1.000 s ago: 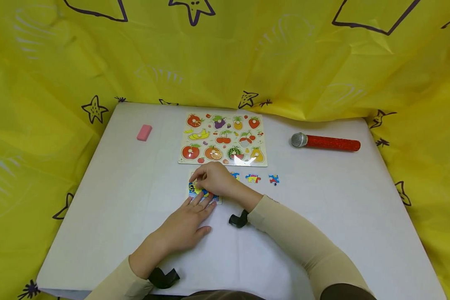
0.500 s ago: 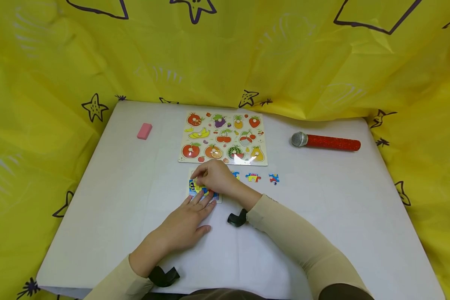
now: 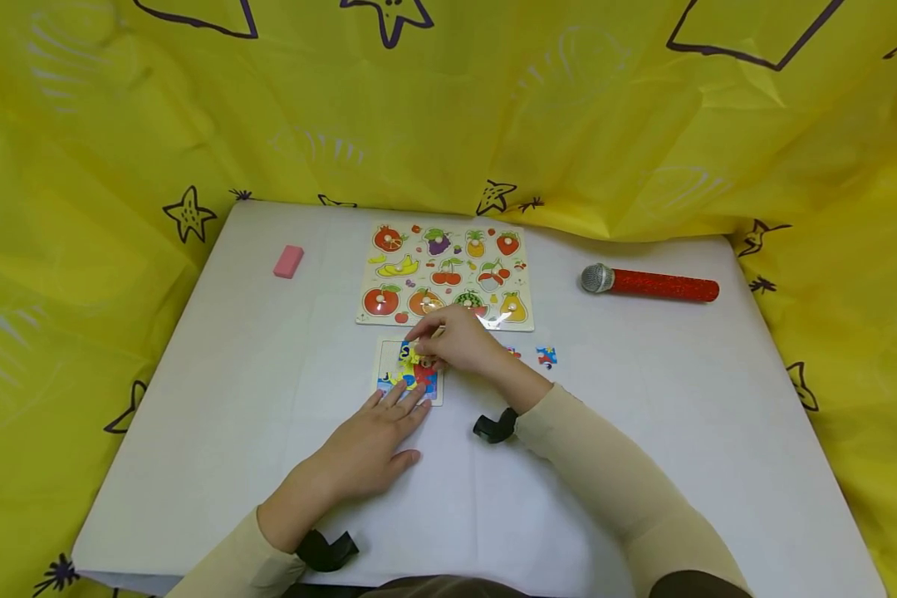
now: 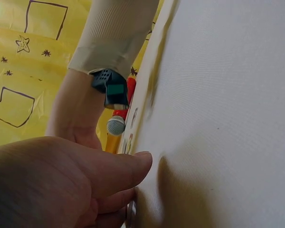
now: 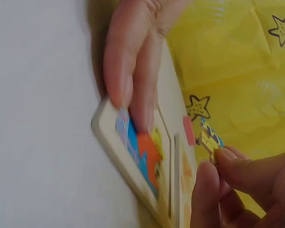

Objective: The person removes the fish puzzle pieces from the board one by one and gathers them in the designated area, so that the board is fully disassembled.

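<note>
Well to the left of the puzzle tray (image 3: pixel 385 355) and farther back on the white worktop (image 3: pixel 680 390) lies a pink block (image 3: pixel 288 262). In front of the tray is the left hand (image 3: pixel 366 444), its fingers nearly straight and slightly spread, with the fingertips resting over the tray's near edge and the assembled yellow, red and blue picture (image 3: pixel 424 378). The tray's upper left part shows bare. Above the tray's far half is a mainly yellow puzzle piece (image 5: pixel 210 140) with dark and blue markings. The right hand (image 3: pixel 459 340) pinches it narrowly: the thumb and a finger grip one end, and the rest sticks out past their tips. In the right wrist view the piece is apart from the tray. Just behind the tray lies a fruit board (image 3: pixel 370 276), flat. To the tray's right, a loose piece (image 3: pixel 546 357) lies on the worktop, with another (image 3: pixel 513 352) nearer the tray, partly hidden by the right hand. Farthest right of the tray, and farther back, lies a red-handled microphone (image 3: pixel 650 284).
</note>
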Tool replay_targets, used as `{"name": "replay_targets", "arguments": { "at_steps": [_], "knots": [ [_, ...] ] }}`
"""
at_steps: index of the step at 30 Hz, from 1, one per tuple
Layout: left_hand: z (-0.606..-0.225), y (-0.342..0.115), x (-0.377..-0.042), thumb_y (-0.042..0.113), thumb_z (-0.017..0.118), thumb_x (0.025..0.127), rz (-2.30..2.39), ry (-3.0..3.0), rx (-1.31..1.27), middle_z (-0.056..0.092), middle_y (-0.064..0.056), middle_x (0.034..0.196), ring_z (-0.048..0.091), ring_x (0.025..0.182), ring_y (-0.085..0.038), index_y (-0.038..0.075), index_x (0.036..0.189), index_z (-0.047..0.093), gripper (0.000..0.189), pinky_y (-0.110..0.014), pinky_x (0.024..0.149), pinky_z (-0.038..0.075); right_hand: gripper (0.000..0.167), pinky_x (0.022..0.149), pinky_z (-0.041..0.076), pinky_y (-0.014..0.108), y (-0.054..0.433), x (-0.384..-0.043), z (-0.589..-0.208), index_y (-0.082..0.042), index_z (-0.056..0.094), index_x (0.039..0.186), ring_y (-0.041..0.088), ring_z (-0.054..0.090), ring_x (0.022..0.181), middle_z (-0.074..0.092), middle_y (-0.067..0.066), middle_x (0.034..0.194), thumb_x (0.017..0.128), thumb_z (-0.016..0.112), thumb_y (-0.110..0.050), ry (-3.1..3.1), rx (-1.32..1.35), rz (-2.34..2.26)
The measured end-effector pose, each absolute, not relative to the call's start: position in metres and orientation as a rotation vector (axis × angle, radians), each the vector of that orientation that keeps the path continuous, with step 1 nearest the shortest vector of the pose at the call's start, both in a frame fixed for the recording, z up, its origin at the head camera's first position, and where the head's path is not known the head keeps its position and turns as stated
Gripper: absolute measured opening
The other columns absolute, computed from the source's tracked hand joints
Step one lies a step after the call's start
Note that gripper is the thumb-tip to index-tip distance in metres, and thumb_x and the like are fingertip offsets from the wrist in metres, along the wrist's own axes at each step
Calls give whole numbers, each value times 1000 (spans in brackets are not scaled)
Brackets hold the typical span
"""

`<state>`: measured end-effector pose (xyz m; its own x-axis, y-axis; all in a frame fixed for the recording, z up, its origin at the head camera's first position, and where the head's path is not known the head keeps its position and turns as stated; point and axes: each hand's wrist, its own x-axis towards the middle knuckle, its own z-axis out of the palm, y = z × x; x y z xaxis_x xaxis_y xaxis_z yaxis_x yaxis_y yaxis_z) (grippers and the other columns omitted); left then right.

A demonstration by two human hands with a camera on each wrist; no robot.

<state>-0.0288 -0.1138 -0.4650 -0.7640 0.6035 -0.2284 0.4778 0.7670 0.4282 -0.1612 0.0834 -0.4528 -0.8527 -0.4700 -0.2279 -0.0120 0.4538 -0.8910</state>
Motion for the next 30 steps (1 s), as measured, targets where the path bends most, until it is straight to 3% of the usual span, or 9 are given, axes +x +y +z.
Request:
{"name": "replay_targets", "arguments": {
  "at_steps": [14,21,30],
  "knots": [
    [-465,-113,-28,39,67,105,486,2605,796,30,-8,178,21,168,-35,11,166,42,71,-60,136,21,8,59,63,31,144,-147,-452,-7,84,98,19,69,60,75,6,79,95,79,-2,2295,-277,-1210],
    [-466,-113,-27,39,67,106,489,2615,812,30,-8,178,21,168,-35,10,166,42,71,-60,135,22,9,59,60,28,152,-139,-456,-11,84,94,15,66,61,67,2,74,93,81,-3,2306,-279,-1134],
    [-466,-114,-27,37,67,106,510,2611,816,30,-9,178,20,169,-36,9,166,42,70,-61,135,21,18,63,52,27,151,-134,-458,-17,84,87,14,63,70,74,-2,79,92,79,0,2436,-392,-1013]
  ]
}}
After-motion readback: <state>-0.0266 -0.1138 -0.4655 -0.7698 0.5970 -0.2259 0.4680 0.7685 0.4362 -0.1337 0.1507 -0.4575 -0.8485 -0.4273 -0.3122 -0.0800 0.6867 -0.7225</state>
